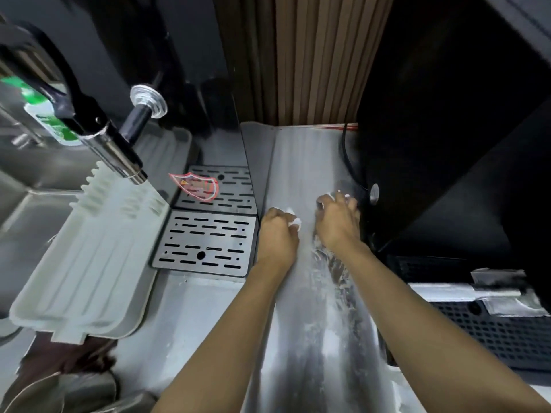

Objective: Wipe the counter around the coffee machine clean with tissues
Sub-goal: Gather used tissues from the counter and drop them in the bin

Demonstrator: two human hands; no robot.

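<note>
Left hand (278, 234) and right hand (338, 223), mid-frame, each clench wadded tissues (295, 223), knuckles down on the bench (298, 162) for scrubbing pressure. Right one's tucked against the machine (447, 162) at right, probably chasing the streaky residue (331, 296) below.

Under the fingers (329, 202) the counter (298, 162) is brushed metal, satin and smooth, smeared nearer the wrists with dull white streaks. The tissues (295, 222) bunched in the fingers are soft white paper, crumpled. Left of the fingers the drip grate (205, 242) is slotted matt metal, and the tray (89, 263) beyond it is ribbed, matt white plastic. Right of the fingers the coffee machine (432, 174) is glossy black. Past the fingertips stand wooden slats (313, 55), matt brown.
</note>
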